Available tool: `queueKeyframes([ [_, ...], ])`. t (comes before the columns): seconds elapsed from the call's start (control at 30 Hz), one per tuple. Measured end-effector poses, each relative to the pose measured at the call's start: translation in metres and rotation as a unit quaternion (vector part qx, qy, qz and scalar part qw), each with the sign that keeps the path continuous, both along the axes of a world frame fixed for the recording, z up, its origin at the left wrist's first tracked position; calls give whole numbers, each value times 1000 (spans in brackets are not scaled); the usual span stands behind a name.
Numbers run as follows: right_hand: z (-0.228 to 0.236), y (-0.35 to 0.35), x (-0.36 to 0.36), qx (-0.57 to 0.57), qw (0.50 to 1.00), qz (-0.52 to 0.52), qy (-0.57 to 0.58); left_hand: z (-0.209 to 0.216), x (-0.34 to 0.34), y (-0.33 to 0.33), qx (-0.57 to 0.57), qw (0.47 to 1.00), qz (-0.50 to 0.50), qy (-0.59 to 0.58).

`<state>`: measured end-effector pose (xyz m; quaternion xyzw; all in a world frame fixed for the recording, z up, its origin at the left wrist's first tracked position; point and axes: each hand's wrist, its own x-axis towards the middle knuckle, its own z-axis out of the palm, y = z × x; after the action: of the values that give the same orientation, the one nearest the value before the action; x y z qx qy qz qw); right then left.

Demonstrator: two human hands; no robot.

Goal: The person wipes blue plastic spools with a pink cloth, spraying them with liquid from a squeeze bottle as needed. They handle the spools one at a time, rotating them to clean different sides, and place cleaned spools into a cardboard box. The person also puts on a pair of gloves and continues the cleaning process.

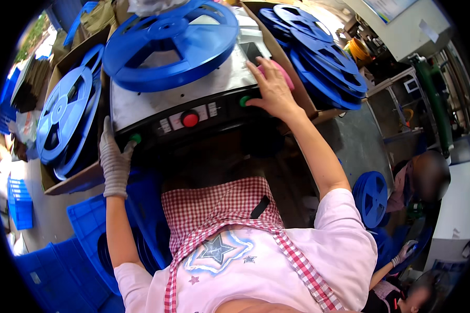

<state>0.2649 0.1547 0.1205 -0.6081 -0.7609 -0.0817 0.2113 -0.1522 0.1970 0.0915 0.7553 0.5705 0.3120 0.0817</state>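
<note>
My gloved left hand (115, 164) lies along the left front corner of a metal-topped machine (133, 107). Its fingers are stretched out and its thumb rests on a green push button (135, 138). On the panel's right side, my bare right hand (275, 93) has its fingers spread, the thumb touching a second green button (244, 101). Between the hands sits a red button (190, 119) on the black front panel. A large blue plastic reel (168, 27) rests on the machine top. Something pink (283, 74) shows partly behind my right fingers.
Cardboard boxes with blue reels flank the machine, one reel stack (62, 107) at left, another (326, 57) at right. Blue plastic crates (52, 276) stand at lower left. Another blue reel (371, 199) is at right, near two people, one with a gloved hand (403, 253).
</note>
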Motion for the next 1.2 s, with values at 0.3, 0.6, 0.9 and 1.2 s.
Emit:
queueKeyframes([
  [0.3,30,44,214,-33,914,-394,-93,43,9,-49,35,998,-48,-12],
  [0.6,59,-33,148,-48,980,-176,-77,102,39,-34,121,988,-91,22],
  [0.9,42,-23,214,-137,946,-284,-70,125,86,28,207,946,-158,193],
  [1.2,38,11,135,-161,927,-319,-116,111,83,59,206,910,-178,314],
])
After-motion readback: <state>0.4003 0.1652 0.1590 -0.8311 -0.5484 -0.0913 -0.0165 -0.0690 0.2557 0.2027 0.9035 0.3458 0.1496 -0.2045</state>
